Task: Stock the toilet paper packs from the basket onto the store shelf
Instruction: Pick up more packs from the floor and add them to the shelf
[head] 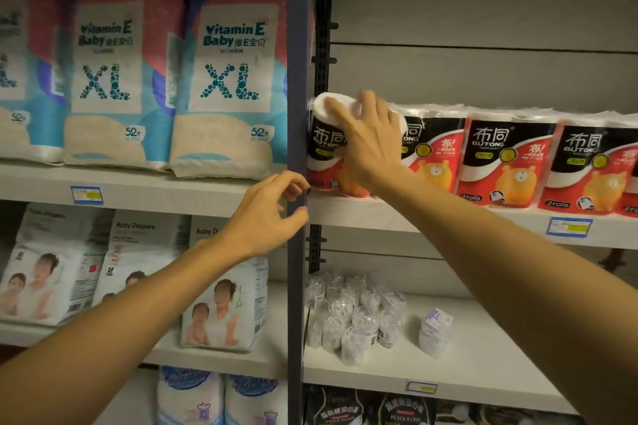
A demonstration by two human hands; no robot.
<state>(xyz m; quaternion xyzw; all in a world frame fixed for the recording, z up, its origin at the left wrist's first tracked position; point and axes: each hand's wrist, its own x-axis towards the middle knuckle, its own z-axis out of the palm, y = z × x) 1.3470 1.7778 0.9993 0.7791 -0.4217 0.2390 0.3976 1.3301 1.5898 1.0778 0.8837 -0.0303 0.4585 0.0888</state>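
Store shelf [431,217] at 3 o'clock already carries a row of toilet paper packs [504,162]; right hand [369,141] grips the leftmost pack [326,145] from above, fingers wrapped over its top, seating it vs. the blue upright [297,79]; prob. near done, but basket not in view, so remainder unknown; left hand [266,214] at 9 o'clock hovers loosely curled, holding nothing; diaper bags [224,79] fill the adjacent bay; dim store aisle.

The right hand [366,141] grips the leftmost toilet paper pack [324,145] standing on the shelf [397,217]; the left hand [266,214] hovers loosely curled beside the blue upright post [298,45].
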